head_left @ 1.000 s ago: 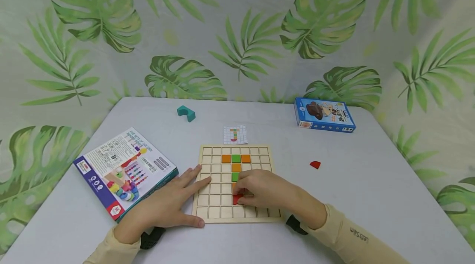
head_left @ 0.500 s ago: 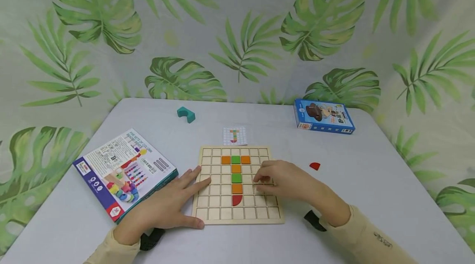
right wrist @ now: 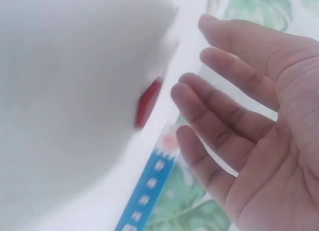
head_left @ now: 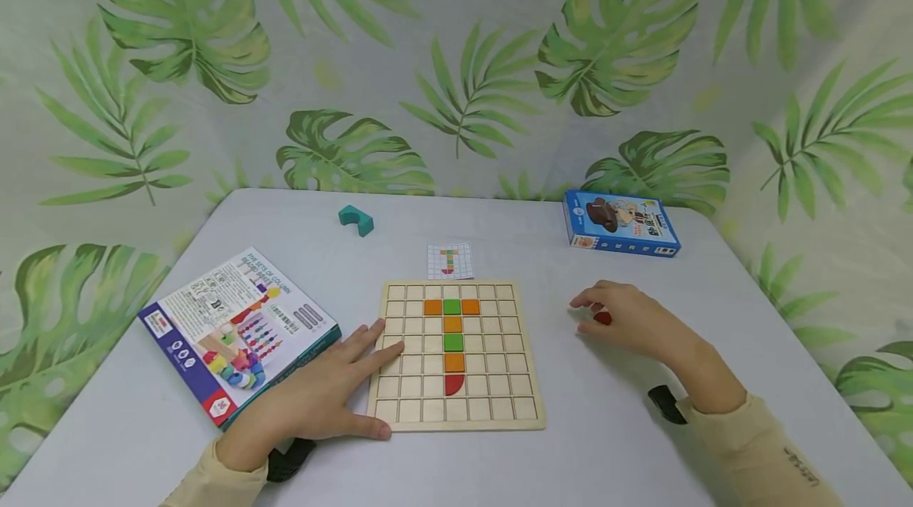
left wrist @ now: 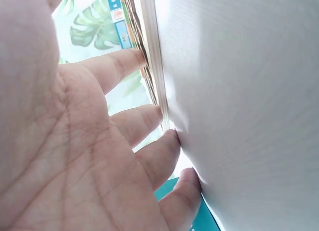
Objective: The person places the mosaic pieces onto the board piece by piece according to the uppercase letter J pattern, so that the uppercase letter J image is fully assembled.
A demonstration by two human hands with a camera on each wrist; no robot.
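My left hand (head_left: pixel 324 392) lies spread, its fingertips resting on the left edge of a wooden grid board (head_left: pixel 499 408); the left wrist view shows those fingers (left wrist: pixel 127 66) along the edge. Orange and green square tiles (head_left: pixel 452 342) form a T shape on the board, with a red quarter-circle tile (head_left: pixel 453 385) at the foot of its stem. Off to the board's right, my right hand (head_left: pixel 635 321) hovers over a second red quarter-circle tile (right wrist: pixel 149 104), partly hidden by the hand in the head view. In the right wrist view its relaxed fingers are apart from that tile.
Behind the board lies a small pattern card (head_left: pixel 450 261). A boxed bead toy (head_left: pixel 242 325) sits at the left, partly under the left forearm. Farther back are a teal arch block (head_left: pixel 356 220) and a blue box (head_left: pixel 622 223). A leaf-print cloth hangs behind the table.
My right hand has let go of the red tile on the board and moved right, over to the other red tile. The left hand has stayed in place.
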